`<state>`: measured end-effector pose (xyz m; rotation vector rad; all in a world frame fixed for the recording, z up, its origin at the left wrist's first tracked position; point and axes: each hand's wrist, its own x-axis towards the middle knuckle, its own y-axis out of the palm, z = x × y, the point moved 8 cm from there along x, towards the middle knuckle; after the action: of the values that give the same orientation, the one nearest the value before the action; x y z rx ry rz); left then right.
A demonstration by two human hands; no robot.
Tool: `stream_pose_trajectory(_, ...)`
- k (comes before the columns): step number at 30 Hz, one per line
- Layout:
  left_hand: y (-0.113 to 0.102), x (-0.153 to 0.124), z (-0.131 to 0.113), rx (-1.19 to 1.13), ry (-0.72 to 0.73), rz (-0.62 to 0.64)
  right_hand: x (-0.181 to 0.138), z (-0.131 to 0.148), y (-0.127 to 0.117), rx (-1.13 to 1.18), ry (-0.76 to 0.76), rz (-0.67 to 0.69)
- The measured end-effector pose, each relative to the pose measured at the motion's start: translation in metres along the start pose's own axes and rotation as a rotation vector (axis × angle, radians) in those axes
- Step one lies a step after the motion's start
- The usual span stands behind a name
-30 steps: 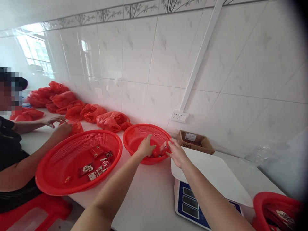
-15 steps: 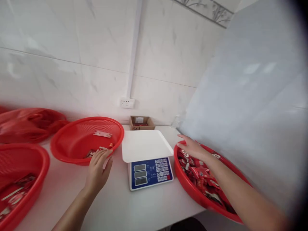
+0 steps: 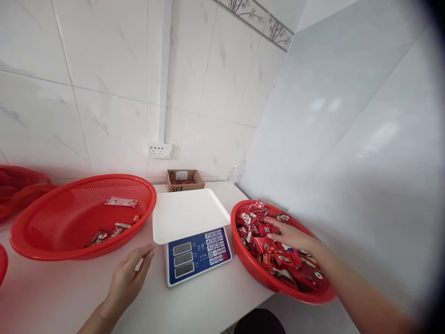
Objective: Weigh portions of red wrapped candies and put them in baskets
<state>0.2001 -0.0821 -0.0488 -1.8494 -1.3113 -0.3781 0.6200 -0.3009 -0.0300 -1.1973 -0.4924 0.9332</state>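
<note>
My right hand [image 3: 290,235] reaches into the red basket [image 3: 250,269] on the right, its fingers apart and lying on the small red snack packets [image 3: 267,246] heaped there. My left hand [image 3: 127,278] hovers over the white table, just left of the scale, with thumb and fingertips brought together and nothing visible in them. Between the hands stands a digital scale [image 3: 200,255] with a blue keypad panel, lit displays and a bare white weighing pan [image 3: 189,215].
A second red basket [image 3: 66,208] at left holds several packets. Behind the scale sits a small cardboard box [image 3: 186,181], with a clear glass [image 3: 232,174] to its right. Red bags [image 3: 21,190] lie at far left. A wall socket [image 3: 160,150] is above the box.
The view has swung right. My right hand has gone from the basket's rim down onto the packets. My left hand has drawn back from the left basket, and its fingers have closed toward the thumb.
</note>
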Motion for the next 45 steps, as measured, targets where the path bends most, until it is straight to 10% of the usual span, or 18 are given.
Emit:
stream_pose_trajectory(12, 0.003, -0.003, 0.009, -0.058, -0.066, 0.040, 0.030, -0.004, 0.004, -0.198, 0.075, -0.146)
stream_pose_trajectory(20, 0.004, -0.003, 0.007, -0.024, -0.022, 0.059, 0.029, 0.020, -0.045, -0.225, 0.086, -0.200)
stream_pose_trajectory(25, 0.005, -0.003, 0.004, -0.044, -0.018, 0.073, 0.038, 0.064, -0.065, -0.058, 0.080, -0.356)
stream_pose_trajectory(34, 0.006, -0.003, 0.014, -0.049, -0.037, 0.069, 0.076, 0.176, -0.001, 0.432, -0.172, -0.119)
stream_pose_trajectory(40, 0.006, -0.004, 0.017, -0.056, -0.048, 0.069, 0.057, 0.138, -0.015, 0.272, -0.148, -0.146)
stream_pose_trajectory(45, 0.008, -0.003, 0.010, -0.088, -0.033, 0.093, 0.004, 0.083, 0.025, 0.045, -0.125, 0.025)
